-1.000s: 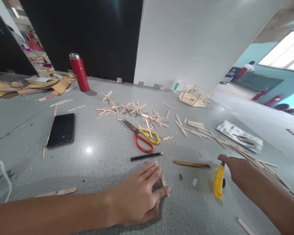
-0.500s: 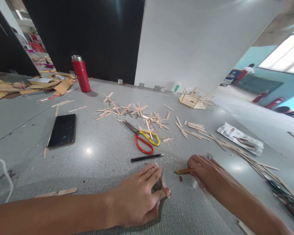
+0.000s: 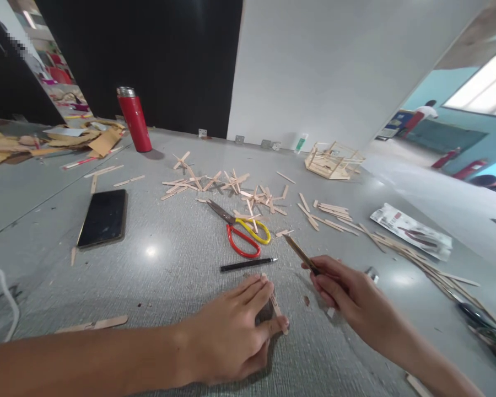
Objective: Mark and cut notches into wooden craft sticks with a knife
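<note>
Just this side of the scissors (image 3: 242, 231), the left hand (image 3: 231, 331) lies flat and open, pinning a short stick (image 3: 278, 311) to the desk (image 3: 169, 286). The right hand (image 3: 347, 295) pinches a brown strip (image 3: 300, 252), its tip pointing toward the scissors. One stick frame (image 3: 333, 162) stands built far beyond the scissors, while loose sticks (image 3: 215, 182) lie around them, seemingly unused.

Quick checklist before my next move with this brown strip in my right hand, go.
1. Left hand holds the small wooden piece down on the table, between thumb and forefinger: ok.
2. Right hand grips the brown strip, which is lifted off the table with its tip pointing away: ok.
3. Surface between the two hands is free of bits: not ok, a dark crumb lies there.
4. Black pen is apart from the left fingertips: ok, it lies just beyond them.
5. Scissors have their blades closed and lie out of the way: ok, they are beyond the pen.
6. Whether the piece is lined up straight: cannot tell, the hand hides most of it.
</note>
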`<action>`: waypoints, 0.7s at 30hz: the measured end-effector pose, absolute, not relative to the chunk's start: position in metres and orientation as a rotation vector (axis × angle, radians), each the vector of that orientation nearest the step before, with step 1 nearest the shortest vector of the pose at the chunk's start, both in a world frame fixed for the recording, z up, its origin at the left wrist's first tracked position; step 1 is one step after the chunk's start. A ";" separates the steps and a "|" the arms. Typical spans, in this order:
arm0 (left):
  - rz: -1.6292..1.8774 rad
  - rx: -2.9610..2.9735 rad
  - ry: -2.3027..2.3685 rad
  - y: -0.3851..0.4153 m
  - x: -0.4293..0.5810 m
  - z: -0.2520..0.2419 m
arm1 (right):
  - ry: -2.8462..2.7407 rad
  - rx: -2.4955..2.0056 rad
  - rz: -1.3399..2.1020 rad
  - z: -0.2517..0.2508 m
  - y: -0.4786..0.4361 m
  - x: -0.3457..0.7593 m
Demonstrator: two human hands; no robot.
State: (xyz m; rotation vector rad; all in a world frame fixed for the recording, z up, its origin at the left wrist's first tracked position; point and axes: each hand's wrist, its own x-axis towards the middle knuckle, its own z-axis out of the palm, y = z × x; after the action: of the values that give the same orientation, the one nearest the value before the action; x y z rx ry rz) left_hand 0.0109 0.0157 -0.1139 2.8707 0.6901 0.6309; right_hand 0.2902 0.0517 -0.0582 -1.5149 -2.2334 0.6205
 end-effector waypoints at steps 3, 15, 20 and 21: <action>0.628 2.872 0.691 0.015 0.011 -0.115 | -2.069 -1.517 0.824 -0.060 0.048 0.287; 0.597 2.811 0.796 0.012 0.012 -0.114 | -1.960 -1.411 0.172 -0.048 0.010 0.284; 0.584 2.803 0.797 0.013 0.013 -0.114 | -2.077 -1.470 0.551 -0.062 0.019 0.275; 0.585 2.800 0.796 0.013 0.013 -0.114 | -2.047 -1.494 0.651 -0.064 0.022 0.274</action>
State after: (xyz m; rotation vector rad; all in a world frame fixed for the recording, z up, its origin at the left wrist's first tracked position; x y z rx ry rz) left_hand 0.0133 0.0130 -0.1145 2.8002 0.7956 0.5845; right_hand 0.2739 0.0219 -0.0641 -1.4943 -2.0471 0.6514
